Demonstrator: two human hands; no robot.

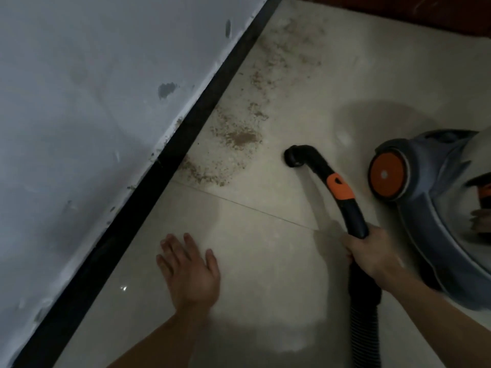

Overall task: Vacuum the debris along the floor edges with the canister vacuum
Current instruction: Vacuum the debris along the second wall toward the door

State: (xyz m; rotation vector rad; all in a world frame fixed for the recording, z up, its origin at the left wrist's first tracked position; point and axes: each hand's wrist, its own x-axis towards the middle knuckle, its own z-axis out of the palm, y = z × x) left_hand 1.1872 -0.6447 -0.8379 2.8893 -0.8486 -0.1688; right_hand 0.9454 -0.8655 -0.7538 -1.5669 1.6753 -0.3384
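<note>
1. Head view, looking down at pale tiled floor (265,261) w/ black skirting (170,160) running diagonally, lower left to upper centre; whitish scuffed wall (93,88) beyond it.
2. Debris (233,136): brown crumbs & dust in patches on floor along skirting. Densest clump is mid-frame; thinner scatter runs up toward top of frame. Nearest patch lies just past grout line (252,205), touching skirting edge.
3. Vac (435,195): grey-blue canister at right edge, on floor, partly cut off; orange wheel (386,175) faces camera.
4. R hand (372,251) is wrapped round lower end of curved black handle (353,216), fingers closed on it, where ribbed hose (365,314) joins. Orange band sits partway up handle.
5. Nozzle (293,156): bent black tip at handle's far end, low over floor, right of densest debris, near but apart from it. Can't tell if it touches tile.
6. L hand (190,269): fingers straight & spread, palm down over bare tile near skirting, holding nothing. Can't tell if resting on floor or hovering; slightly blurred.
7. Hose leaves frame at bottom.
</note>
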